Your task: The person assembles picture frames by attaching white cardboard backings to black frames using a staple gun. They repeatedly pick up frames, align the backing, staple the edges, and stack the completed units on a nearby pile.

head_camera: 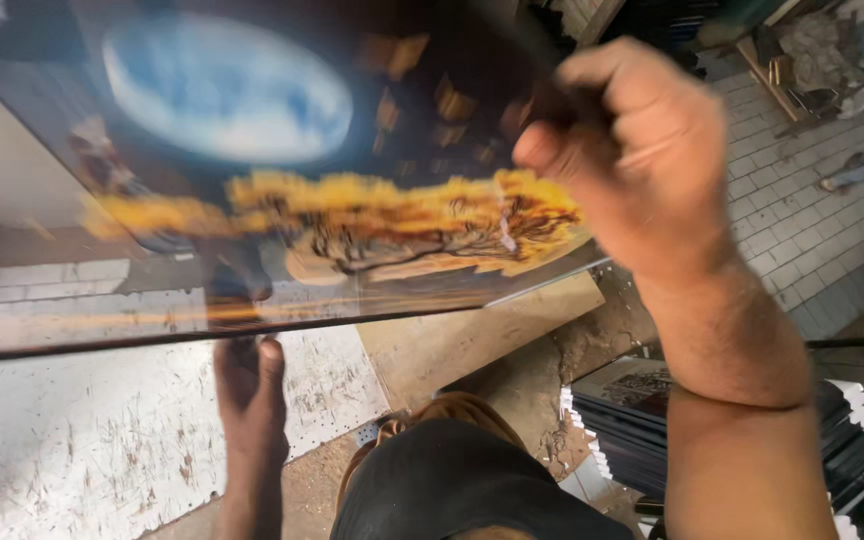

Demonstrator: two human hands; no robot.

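Note:
A large glossy printed panel (282, 170), dark with a pale blue oval and a yellow-orange picture band, is held up close to the camera and fills the upper left. My right hand (632, 150) is closed on its right edge near the top. My left hand (249, 385) reaches up from below and grips the panel's lower edge; its fingers are partly hidden behind the panel.
A scratched white work surface (82, 440) lies beneath the panel. A brown board (472, 335) rests beside it. Stacks of dark panels with white edges (642, 420) stand at the lower right. Grey tiled floor (812, 220) and clutter (812, 50) lie at the right.

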